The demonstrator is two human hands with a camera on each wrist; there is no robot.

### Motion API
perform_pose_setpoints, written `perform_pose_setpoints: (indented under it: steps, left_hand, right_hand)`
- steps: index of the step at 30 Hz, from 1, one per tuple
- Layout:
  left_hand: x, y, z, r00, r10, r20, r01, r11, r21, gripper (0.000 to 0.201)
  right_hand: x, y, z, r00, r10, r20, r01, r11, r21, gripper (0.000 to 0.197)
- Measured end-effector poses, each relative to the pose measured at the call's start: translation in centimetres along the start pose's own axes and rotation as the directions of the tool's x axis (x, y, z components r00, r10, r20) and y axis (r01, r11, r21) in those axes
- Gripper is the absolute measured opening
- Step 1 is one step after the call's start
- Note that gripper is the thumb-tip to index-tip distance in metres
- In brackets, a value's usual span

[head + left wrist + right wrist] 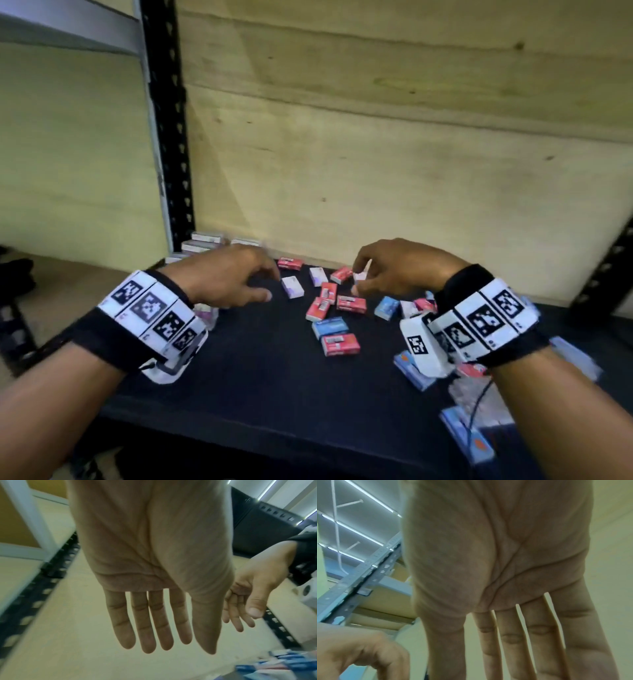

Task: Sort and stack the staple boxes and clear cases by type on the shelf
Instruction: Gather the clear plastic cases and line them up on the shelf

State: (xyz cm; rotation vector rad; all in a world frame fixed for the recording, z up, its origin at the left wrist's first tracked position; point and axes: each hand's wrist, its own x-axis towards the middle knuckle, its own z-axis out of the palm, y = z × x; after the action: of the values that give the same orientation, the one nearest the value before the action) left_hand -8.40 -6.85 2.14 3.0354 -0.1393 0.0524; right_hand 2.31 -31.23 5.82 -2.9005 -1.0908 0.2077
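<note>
**Both hands hovering over a scatter of boxes at the back of the shelf**

The staple boxes are lying loose on the dark shelf (260, 359), mostly in its middle and right. A white box (293, 287) is sitting just off the left hand (226, 277), its long axis running from far left to near right. A red box (340, 344) and a blue box (330, 326) are lying touching, long sides running left to right. More red boxes (351, 304) are clustering behind them at mixed angles. A small stack (205, 241) is standing in the rear left corner, against the black post (168, 137) and the wooden back panel (411, 137).

The near left of the shelf is lying bare, with open room up to its front edge. The right front is crowded with blue boxes, partly hidden under the right wrist.

The left hand is hanging above the shelf, holding nothing. The head view is showing its fingers loosely bent, while its wrist view is showing those fingers (145, 622) straight and spread.

The right hand (400, 267) is hovering near the back panel. From the head view it seems to be pinching a small white box (361, 274), tilted on end. Its own wrist view is showing straight fingers (539, 635) and no box, so I cannot tell whether it is gripping.
</note>
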Motion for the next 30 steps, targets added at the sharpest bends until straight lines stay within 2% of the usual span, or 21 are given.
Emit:
perform_pose_setpoints:
  steps: [4, 10, 13, 18, 25, 30]
  left_hand:
    - [2.4, 6.0, 1.1, 0.985, 0.17, 0.033, -0.168, 0.985, -0.046, 0.032]
    - [5.1, 14.7, 3.4, 0.903, 0.418, 0.105, -0.408, 0.907, -0.098, 0.035]
    - [6.0, 17.7, 4.2, 0.869, 0.479, 0.128, -0.466, 0.877, -0.115, 0.034]
    - [7.2, 21.9, 5.4, 0.848, 0.508, 0.155, -0.485, 0.859, -0.164, 0.036]
    - [8.2, 24.4, 6.5, 0.855, 0.459, 0.24, -0.435, 0.888, -0.146, 0.045]
    - [8.7, 24.9, 6.3, 0.848, 0.44, 0.294, -0.411, 0.898, -0.158, 0.047]
  right_hand:
    - [-5.0, 5.2, -0.8, 0.993, 0.119, -0.004, -0.119, 0.992, 0.034, 0.042]
    - [-12.1, 12.0, 0.0, 0.964, 0.264, -0.035, -0.255, 0.952, 0.169, 0.037]
    - [-13.8, 14.3, 0.7, 0.952, 0.305, -0.012, -0.298, 0.938, 0.178, 0.03]
    - [-15.1, 18.7, 2.6, 0.925, 0.37, 0.08, -0.378, 0.914, 0.146, 0.025]
    - [-14.8, 22.2, 5.2, 0.866, 0.458, 0.2, -0.466, 0.885, -0.006, 0.05]
    - [-14.0, 23.0, 5.5, 0.849, 0.484, 0.21, -0.492, 0.87, -0.015, 0.066]
